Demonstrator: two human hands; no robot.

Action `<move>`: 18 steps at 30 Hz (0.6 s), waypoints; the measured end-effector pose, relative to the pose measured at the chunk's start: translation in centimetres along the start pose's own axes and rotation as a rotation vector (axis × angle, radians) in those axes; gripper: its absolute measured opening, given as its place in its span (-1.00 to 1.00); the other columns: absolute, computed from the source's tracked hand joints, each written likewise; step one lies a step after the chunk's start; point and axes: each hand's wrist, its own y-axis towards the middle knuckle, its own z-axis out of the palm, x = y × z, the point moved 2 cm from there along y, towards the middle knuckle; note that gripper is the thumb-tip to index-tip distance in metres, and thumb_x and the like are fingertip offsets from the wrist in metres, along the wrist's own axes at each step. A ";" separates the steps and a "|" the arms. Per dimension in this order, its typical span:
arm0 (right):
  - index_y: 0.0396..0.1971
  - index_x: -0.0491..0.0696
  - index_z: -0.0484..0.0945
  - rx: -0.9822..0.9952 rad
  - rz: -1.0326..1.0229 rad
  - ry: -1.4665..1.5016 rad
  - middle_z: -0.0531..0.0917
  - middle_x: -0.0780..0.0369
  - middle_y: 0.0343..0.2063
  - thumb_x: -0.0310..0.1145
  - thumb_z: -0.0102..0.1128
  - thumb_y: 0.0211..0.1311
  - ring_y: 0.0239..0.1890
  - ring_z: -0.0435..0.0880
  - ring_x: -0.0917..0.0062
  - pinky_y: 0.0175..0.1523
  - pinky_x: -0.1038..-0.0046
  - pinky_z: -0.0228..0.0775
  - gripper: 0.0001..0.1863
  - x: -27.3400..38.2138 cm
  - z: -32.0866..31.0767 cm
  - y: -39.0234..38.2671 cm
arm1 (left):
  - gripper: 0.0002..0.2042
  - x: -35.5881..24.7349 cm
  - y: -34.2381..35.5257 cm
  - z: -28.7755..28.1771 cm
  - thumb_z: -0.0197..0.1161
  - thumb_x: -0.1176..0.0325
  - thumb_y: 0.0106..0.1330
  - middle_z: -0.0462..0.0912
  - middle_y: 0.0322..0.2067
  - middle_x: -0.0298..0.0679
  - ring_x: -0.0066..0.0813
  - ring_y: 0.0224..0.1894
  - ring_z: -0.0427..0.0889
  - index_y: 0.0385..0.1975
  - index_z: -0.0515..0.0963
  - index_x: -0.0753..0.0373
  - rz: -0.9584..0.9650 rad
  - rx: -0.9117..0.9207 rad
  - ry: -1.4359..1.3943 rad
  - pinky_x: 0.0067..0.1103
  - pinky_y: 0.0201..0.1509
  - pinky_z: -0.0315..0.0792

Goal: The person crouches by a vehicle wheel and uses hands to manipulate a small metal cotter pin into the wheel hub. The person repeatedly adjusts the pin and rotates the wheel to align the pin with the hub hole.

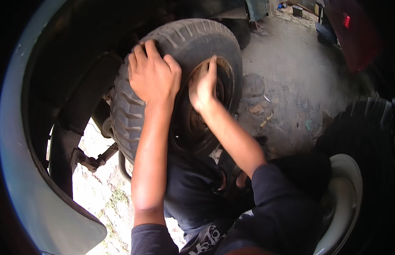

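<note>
A large wheel [127, 106], a black chunky-treaded tyre on a rusty, dirty rim, stands upright in front of me under a vehicle's wheel arch. My left hand [155, 76] is laid over the tyre's tread and shoulder, its fingers bent over the upper left side. At the rim's opening, my right hand [203, 87] holds the wheel from within the rim. Its fingers point up along the rim's inner edge, slightly blurred, and part of the grip is hidden. The hub behind the wheel cannot be seen.
A pale grey-green fender [35, 191] curves round the left side. Suspension parts [91, 161] show below the arch. Small debris [265, 114] lies on the concrete floor [286, 72]. Another tyre [359, 123] and a pale rounded metal part [344, 182] are at the right.
</note>
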 end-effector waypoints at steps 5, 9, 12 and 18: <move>0.76 -0.08 -0.26 0.153 -0.164 -0.192 -0.12 0.01 0.75 0.57 -0.59 0.58 0.79 -0.20 0.22 0.79 0.17 -0.40 0.13 -1.7 0.0 -4.4 | -0.64 -0.7 0.2 0.1 0.23 0.30 0.23 0.67 0.08 0.03 0.09 0.14 0.65 0.01 0.61 0.27 -0.005 -0.039 -0.061 -0.13 0.17 0.64; 0.71 -0.24 -0.38 0.083 -0.297 -0.293 -0.35 0.02 0.76 0.43 -0.50 0.69 0.78 -0.41 0.27 0.80 0.23 -0.48 0.08 -3.1 -0.2 -1.5 | -0.65 -1.1 0.3 0.1 0.24 0.29 0.24 0.65 0.10 0.03 0.10 0.15 0.64 0.01 0.60 0.27 -0.015 -0.034 -0.023 -0.10 0.13 0.67; 0.68 -0.28 -0.49 0.178 -0.402 -0.502 -0.51 -0.03 0.73 0.38 -0.54 0.72 0.76 -0.59 0.22 0.79 0.21 -0.64 0.06 -5.1 -0.1 -5.5 | -0.60 -0.6 0.0 0.2 0.18 0.28 0.28 0.67 0.11 -0.01 0.08 0.20 0.64 0.11 0.61 0.23 -0.055 -0.003 -0.013 -0.08 0.16 0.66; 0.69 -0.31 -0.41 0.203 -0.399 -0.453 -0.43 -0.04 0.75 0.28 -0.53 0.76 0.77 -0.54 0.22 0.79 0.23 -0.62 -0.01 -6.0 -0.4 -6.4 | -0.55 -0.8 0.3 0.3 0.16 0.27 0.29 0.68 0.15 -0.03 0.05 0.24 0.64 0.18 0.61 0.21 -0.048 0.024 -0.028 -0.07 0.18 0.65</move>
